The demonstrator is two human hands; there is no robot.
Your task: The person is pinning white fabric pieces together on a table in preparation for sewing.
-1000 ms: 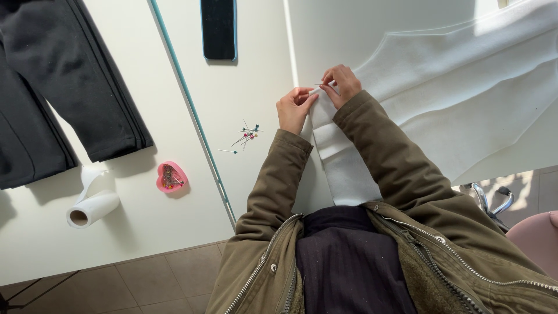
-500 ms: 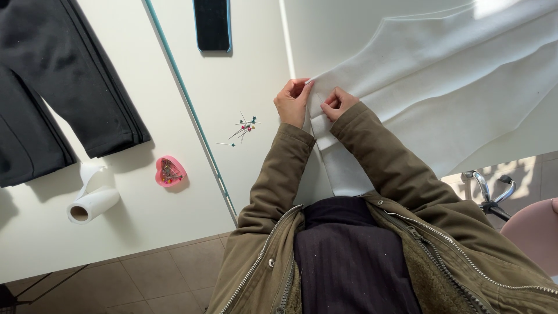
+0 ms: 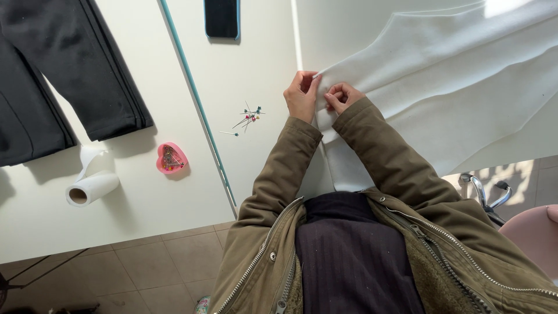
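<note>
White surface (image 3: 244, 64), smooth and matte, ends in a straight near edge over tiled floor (image 3: 145, 267). We see our left hand (image 3: 301, 96) and right hand (image 3: 343, 96) close together, fingers pinched shut on the folded corner of soft white fabric (image 3: 442, 87), which spreads away to the right. Left of the fingers lie loose coloured-headed pins (image 3: 249, 118), then a teal strip (image 3: 195, 104); farther left, a pink heart-shaped pin box (image 3: 171, 159), a white roll (image 3: 92, 187) and dark fabric (image 3: 70, 75). Bare surface separates them.
</note>
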